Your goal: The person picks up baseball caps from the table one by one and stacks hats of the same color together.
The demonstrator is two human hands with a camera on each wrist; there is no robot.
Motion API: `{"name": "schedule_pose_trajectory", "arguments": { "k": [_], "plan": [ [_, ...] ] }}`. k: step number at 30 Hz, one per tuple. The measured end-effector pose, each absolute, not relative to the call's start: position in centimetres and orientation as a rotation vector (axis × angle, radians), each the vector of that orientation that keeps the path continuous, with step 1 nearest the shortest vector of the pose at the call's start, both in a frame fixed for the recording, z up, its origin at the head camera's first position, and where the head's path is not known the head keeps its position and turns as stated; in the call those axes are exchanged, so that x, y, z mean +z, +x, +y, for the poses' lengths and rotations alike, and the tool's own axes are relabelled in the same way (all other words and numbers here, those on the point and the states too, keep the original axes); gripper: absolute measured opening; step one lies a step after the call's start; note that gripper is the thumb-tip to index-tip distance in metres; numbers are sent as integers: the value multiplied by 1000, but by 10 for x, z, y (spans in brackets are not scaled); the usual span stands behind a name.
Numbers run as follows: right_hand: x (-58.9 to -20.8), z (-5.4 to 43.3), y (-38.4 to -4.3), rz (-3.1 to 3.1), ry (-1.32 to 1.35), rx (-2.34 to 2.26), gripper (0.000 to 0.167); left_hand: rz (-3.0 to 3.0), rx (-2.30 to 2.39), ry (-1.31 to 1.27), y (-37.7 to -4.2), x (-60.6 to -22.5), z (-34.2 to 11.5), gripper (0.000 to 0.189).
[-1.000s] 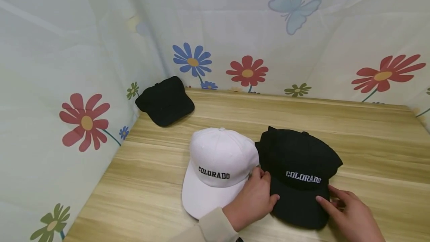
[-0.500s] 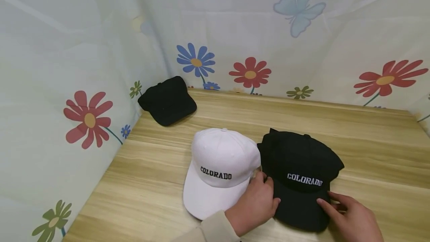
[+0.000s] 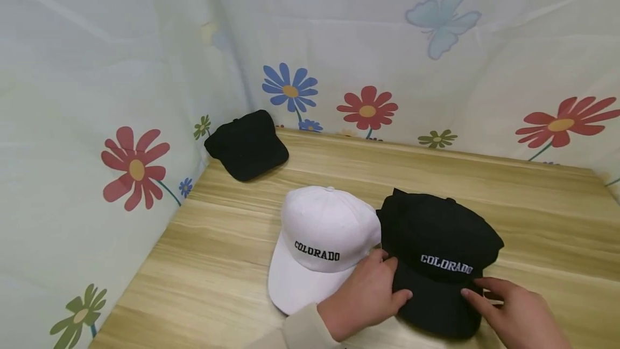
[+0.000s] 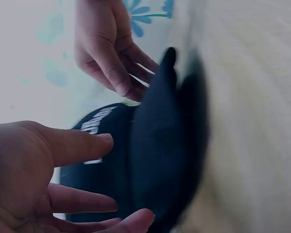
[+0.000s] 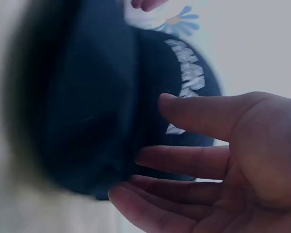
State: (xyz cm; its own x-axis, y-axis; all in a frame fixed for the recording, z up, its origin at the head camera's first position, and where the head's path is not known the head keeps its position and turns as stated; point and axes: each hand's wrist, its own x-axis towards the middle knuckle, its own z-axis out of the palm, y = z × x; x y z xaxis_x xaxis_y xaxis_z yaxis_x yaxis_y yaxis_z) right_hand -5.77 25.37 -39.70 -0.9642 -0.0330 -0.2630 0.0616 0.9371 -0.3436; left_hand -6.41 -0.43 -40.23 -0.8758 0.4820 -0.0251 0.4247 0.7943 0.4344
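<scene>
A black cap (image 3: 438,230) with white COLORADO lettering sits on the wooden table, its brim toward me. My left hand (image 3: 363,295) reaches between it and a white cap (image 3: 322,230), thumb at the left edge of the black brim. The white cap has black COLORADO lettering, and my left forearm covers part of its brim. On the other side, my right hand (image 3: 520,308) has thumb and index finger at the brim's right edge. In the left and right wrist views, fingers (image 4: 82,199) and fingers (image 5: 184,162) are extended and spread beside the black cap.
Another black cap (image 3: 247,147) lies in the far left corner of the wooden table (image 3: 227,230). White cloth (image 3: 373,58) printed with flowers and a butterfly stands along the back and left sides.
The whole scene shifts slightly right and down in the head view. Both hands keep their places at the black cap, and the caps stay where they were relative to each other.
</scene>
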Motion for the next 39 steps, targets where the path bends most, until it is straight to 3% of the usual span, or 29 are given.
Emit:
{"name": "schedule_pose_trajectory", "arguments": {
  "k": [9,19,23,30,39],
  "plan": [
    [-345,217,-65,2956,-119,-484,47,2812,868,687,-68,-366,-38,52],
    [-297,158,-100,3219,-549,-672,26,2765,1252,506,-89,-338,-83,43],
    [-279,134,-122,3238,-686,-735,24,2850,1403,449,-99,-337,-104,33],
    [-259,100,-166,3106,-823,-720,25,2958,1467,167,-123,-337,-137,32],
    [-259,64,-210,2890,-812,-627,23,3023,1475,-44,-153,-357,-170,36]
  ]
}}
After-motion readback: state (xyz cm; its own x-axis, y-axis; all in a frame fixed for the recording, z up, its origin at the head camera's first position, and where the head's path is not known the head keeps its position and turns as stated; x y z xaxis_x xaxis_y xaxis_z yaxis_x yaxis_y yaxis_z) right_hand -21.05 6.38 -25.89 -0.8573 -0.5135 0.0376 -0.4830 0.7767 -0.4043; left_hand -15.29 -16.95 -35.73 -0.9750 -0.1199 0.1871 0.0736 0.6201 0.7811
